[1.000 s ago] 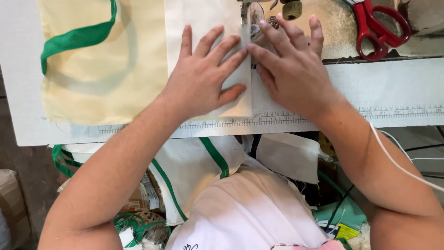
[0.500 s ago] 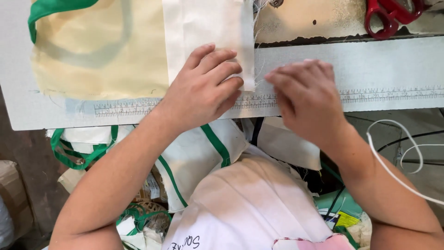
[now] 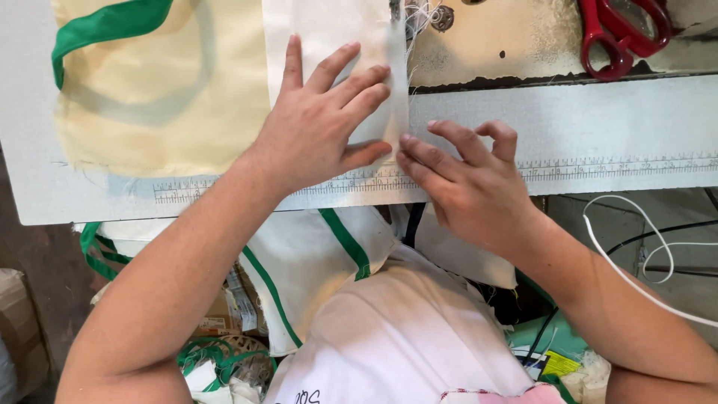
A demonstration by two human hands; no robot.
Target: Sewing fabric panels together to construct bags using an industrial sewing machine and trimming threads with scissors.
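My left hand (image 3: 318,123) lies flat, fingers spread, on a strip of white cloth (image 3: 329,30) that runs up toward the sewing machine's needle area (image 3: 419,15). My right hand (image 3: 467,183) rests beside it with fingertips curled, touching the strip's lower right edge near the printed ruler (image 3: 598,168) on the table. A cream fabric piece with green trim (image 3: 157,97) lies to the left of the strip, partly under my left wrist.
Red-handled scissors (image 3: 617,34) lie on the worn machine bed at the top right. More white cloth with green stripes (image 3: 314,262) hangs below the table edge over my lap. A white cable (image 3: 636,277) loops at the right. Cardboard and clutter sit on the floor at the left.
Both hands slid down the strip toward the table's front edge, then the left moved back up and spread flat. The right hand's fingers curled at the strip's edge.
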